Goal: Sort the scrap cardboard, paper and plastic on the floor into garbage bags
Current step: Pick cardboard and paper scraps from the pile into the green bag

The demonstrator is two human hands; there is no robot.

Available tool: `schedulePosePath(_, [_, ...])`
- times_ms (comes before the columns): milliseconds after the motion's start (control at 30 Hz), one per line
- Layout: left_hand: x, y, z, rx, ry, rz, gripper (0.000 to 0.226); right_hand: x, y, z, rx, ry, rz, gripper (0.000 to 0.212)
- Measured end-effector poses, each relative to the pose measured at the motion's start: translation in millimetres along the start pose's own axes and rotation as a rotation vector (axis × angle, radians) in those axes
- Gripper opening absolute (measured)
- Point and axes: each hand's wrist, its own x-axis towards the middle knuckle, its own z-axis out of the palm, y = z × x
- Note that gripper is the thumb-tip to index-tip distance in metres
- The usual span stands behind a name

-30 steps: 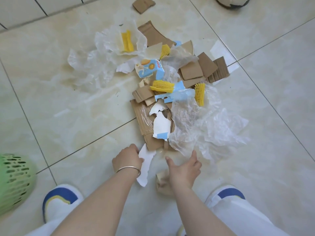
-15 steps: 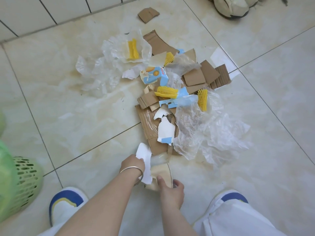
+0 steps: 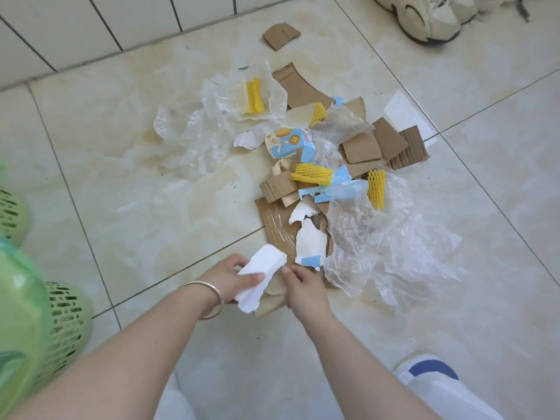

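Observation:
A heap of scrap lies on the tiled floor: brown cardboard pieces [image 3: 362,150], torn white and blue paper [image 3: 310,242], clear crumpled plastic [image 3: 378,247] and yellow foam nets [image 3: 313,173]. My left hand [image 3: 225,278], with a bangle at the wrist, grips a torn white paper strip [image 3: 262,272] at the heap's near edge. My right hand [image 3: 300,281] holds a tan cardboard piece [image 3: 271,301] right beside it, partly under the white strip. A second sheet of clear plastic [image 3: 194,137] lies at the heap's left.
A green perforated basket lined with a green bag [image 3: 27,325] stands at the left edge. A lone cardboard scrap [image 3: 280,34] lies near the tiled wall. Beige shoes [image 3: 424,16] sit at the top right. My shoe [image 3: 430,369] is at the lower right.
My right hand picked the tan cardboard off the floor and brought it up against the white strip in my left hand. Both hands moved toward the heap; the view tilted up.

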Motion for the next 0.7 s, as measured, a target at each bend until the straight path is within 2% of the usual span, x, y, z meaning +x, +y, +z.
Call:
schedulePosePath(100, [6.6,10.5,11.6,-0.224,0.059,0.045,0.030,12.8,-15.5,-6.4,0.025,0.085,-0.012,0.028])
schedulePosePath(233, [15.0,23.4,29.1,-0.239,0.109,0.111,0.022,31.0,-26.8,-22.3,0.208,0.152,0.102,0.030])
schedulePosePath(333, [23.3,25.8,36.5,-0.271,0.193,0.062,0.018,45.9,-22.2,-33.2,0.287,0.174,0.252,0.023])
schedulePosePath(400, [27.4,23.7,37.4,-0.299,0.234,0.038,0.008,54.4,-16.5,-43.3,0.197,0.262,0.280,0.025])
schedulePosePath(500, [33.8,18.9,33.5,-0.349,0.243,0.017,0.008,60.5,-13.5,-57.8,0.015,0.402,0.277,0.059])
schedulePosePath(567, [37.7,19.6,29.3,-0.375,0.257,0.006,0.003,65.4,-11.0,-63.0,-0.241,0.464,0.307,0.081])
schedulePosePath(633, [44.1,22.2,28.5,-0.384,0.270,-0.009,0.016,66.6,-15.1,-65.3,-0.419,0.517,0.314,0.089])
schedulePosePath(700, [49.6,26.0,32.2,-0.364,0.280,-0.018,0.025,67.7,-21.5,-65.0,-0.457,0.532,0.330,0.093])
